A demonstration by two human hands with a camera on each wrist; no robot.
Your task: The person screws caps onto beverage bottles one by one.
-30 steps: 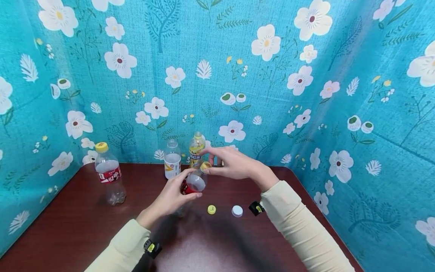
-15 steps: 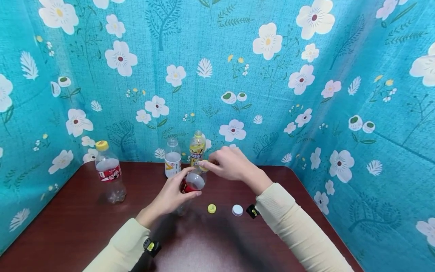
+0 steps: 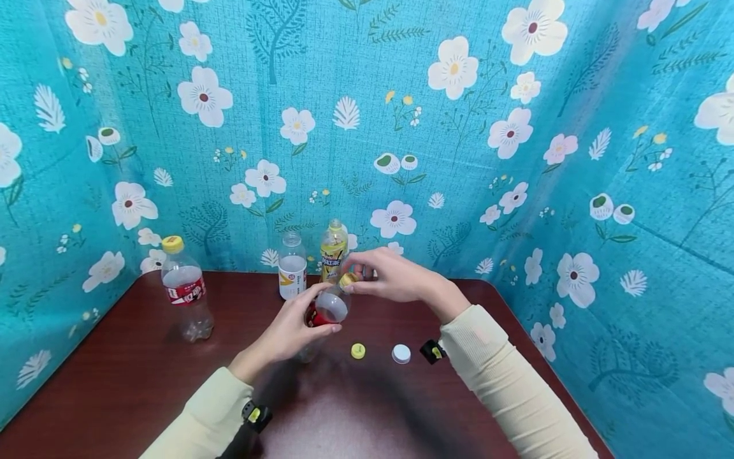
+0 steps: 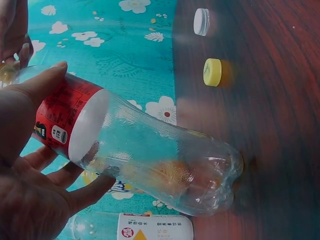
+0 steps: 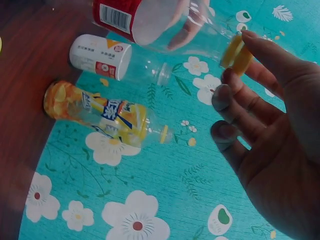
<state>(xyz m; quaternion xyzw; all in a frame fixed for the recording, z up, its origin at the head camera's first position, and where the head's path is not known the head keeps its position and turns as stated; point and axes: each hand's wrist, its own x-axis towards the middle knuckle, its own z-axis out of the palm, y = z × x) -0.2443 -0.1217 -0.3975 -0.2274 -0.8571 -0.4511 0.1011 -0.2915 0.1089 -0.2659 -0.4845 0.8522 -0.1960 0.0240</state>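
My left hand [image 3: 289, 325] grips a clear plastic bottle [image 4: 145, 145] round its red label [image 4: 67, 112]. The bottle is tilted, its neck toward the right, and its base is at the tabletop in the left wrist view. At the neck, my right hand [image 3: 390, 275] pinches the yellow cap [image 5: 236, 55] between thumb and index finger, the other fingers loosely curled. The cap sits at the bottle's mouth; whether it is threaded tight I cannot tell.
Behind the hands stand a white-labelled bottle [image 3: 292, 271] and a yellow-labelled bottle [image 3: 332, 252], both uncapped. A yellow-capped bottle [image 3: 185, 290] stands left. A loose yellow cap [image 3: 358, 350] and a white cap [image 3: 401, 354] lie on the dark table [image 3: 338, 414]. A floral curtain [image 3: 355, 146] encloses the back.
My right hand turned over the cap, its knuckles rolling up and its thumb across, then turned back to nearly its earlier pose. The left hand and bottle stayed nearly still.
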